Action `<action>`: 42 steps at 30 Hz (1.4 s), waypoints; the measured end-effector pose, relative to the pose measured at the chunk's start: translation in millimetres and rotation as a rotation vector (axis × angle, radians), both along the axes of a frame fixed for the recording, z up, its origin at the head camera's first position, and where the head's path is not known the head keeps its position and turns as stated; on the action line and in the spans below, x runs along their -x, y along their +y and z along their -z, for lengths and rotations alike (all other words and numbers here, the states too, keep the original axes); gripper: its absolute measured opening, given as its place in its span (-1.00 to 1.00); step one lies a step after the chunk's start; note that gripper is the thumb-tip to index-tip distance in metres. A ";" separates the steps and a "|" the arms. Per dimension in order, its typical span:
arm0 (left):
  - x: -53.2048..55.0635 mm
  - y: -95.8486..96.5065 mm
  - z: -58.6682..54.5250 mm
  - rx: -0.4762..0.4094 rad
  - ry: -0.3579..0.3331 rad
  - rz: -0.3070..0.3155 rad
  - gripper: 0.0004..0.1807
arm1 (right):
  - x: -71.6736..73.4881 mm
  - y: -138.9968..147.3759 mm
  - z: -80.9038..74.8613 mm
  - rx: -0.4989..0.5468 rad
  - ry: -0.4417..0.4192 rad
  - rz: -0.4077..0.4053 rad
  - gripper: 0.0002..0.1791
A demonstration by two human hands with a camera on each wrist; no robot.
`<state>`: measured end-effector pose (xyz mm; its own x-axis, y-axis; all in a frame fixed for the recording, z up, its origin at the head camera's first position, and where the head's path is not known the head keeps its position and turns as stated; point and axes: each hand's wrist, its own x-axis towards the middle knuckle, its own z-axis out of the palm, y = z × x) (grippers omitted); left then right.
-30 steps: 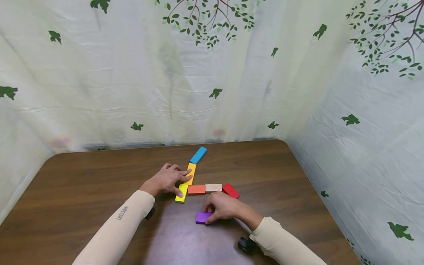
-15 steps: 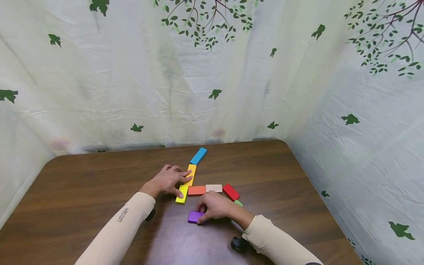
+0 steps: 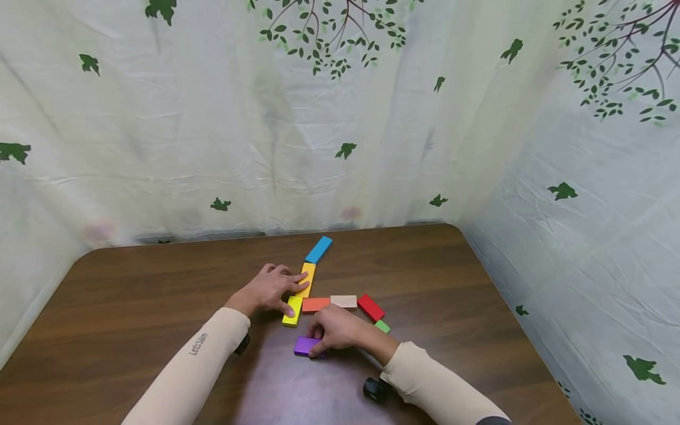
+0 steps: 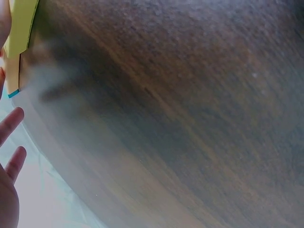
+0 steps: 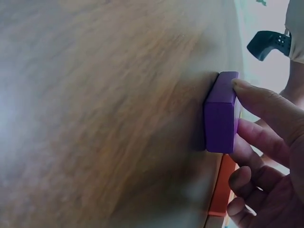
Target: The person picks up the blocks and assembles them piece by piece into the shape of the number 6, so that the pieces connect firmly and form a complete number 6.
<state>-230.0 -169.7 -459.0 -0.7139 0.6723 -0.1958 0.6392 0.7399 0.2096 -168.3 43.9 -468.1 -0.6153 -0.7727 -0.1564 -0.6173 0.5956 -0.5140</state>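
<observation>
Eight flat blocks lie on one brown table [image 3: 138, 301], each a different colour. Seven form a bent chain: the blue block [image 3: 319, 250] at the far end, then the amber block [image 3: 310, 271], the yellow block [image 3: 296, 304], the orange block [image 3: 316, 306], the beige block [image 3: 343, 302], the red block [image 3: 370, 307] set slantwise, and the green block [image 3: 382, 326], partly hidden by the right arm. The eighth, the purple block [image 3: 304, 346], sits apart on the near side of the orange one.

Two hands are at work. The right hand [image 3: 339, 328] pinches the purple block between thumb and fingertips, the other fingers curled. The left hand [image 3: 270, 289] is spread, its thumb on the yellow block and fingers reaching onto the amber one. Two cream sleeves [image 3: 191, 366] cover the arms, and two dark devices [image 3: 376, 390] show at the wrists, one on each.
</observation>
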 end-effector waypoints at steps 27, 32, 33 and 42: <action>-2.6 7.0 1.6 0.008 0.001 -0.004 -0.11 | -4.3 -14.7 -0.9 -0.006 -0.010 0.032 -0.59; -1.5 2.7 0.8 0.015 0.007 -0.008 -0.11 | -3.6 -19.0 -2.3 0.003 -0.029 0.040 -0.55; -1.2 2.1 0.8 0.015 0.005 -0.010 -0.11 | -3.3 -19.6 -2.3 0.006 -0.028 0.039 -0.55; -0.1 1.7 -0.5 0.018 0.001 -0.012 -0.11 | -1.4 -23.6 0.9 0.020 -0.017 0.023 -0.56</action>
